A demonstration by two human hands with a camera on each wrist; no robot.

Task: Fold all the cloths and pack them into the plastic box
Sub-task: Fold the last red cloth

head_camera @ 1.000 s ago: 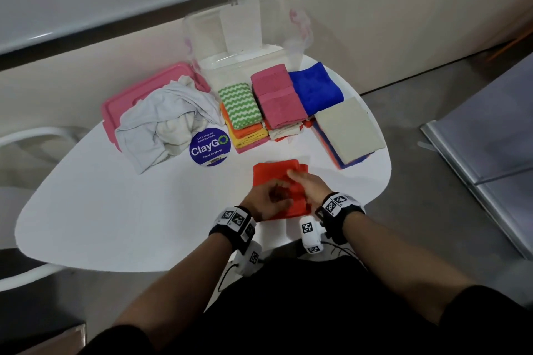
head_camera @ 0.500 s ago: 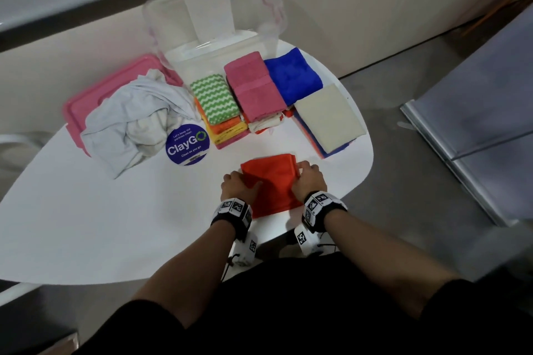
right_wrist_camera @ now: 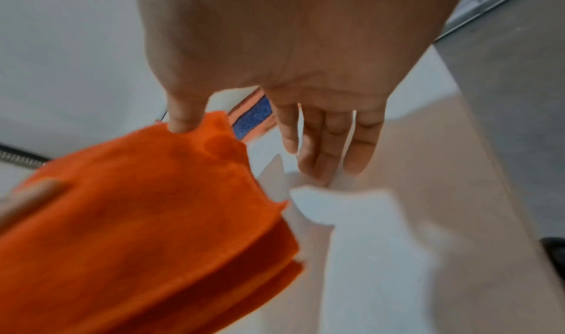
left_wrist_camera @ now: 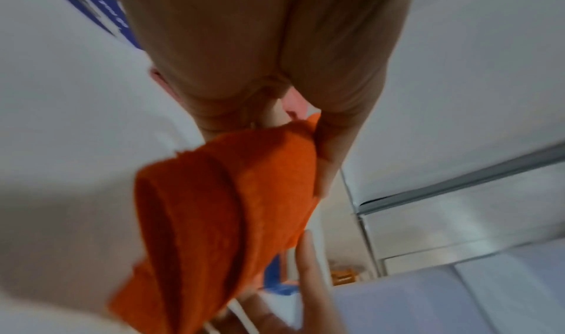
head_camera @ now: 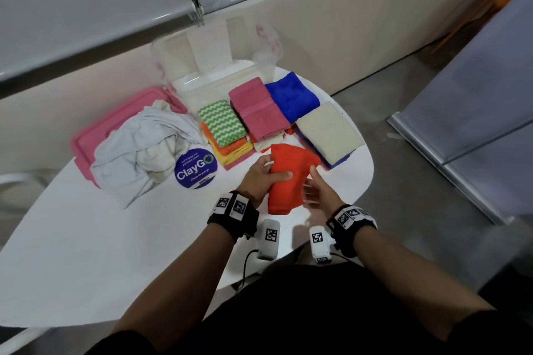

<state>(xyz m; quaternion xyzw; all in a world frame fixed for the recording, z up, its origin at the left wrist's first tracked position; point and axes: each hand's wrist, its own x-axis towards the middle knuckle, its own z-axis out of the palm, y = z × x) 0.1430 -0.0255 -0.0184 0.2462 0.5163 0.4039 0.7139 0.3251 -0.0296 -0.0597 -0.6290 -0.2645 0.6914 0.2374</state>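
A folded orange cloth (head_camera: 288, 181) hangs just above the white table's near edge. My left hand (head_camera: 272, 174) grips its left side, thumb on top and fingers underneath; the left wrist view shows the cloth (left_wrist_camera: 229, 218) pinched the same way. My right hand (head_camera: 313, 183) is beside the cloth's right edge with fingers straight. In the right wrist view only the thumb tip of that hand (right_wrist_camera: 244, 131) touches the cloth (right_wrist_camera: 153, 218). The clear plastic box (head_camera: 184, 63) stands at the table's far edge; its inside is hard to make out.
Folded stacks lie in front of the box: green zigzag (head_camera: 222, 121), pink (head_camera: 259, 112), blue (head_camera: 291, 95), beige (head_camera: 328, 130). A crumpled white cloth (head_camera: 144, 147) lies on a pink lid (head_camera: 92, 138). A round ClayGo sticker (head_camera: 196, 167) is on the table (head_camera: 86, 253).
The orange cloth lay flat under both hands; my left hand has now lifted it toward the stacks. My right hand has let go and opened.
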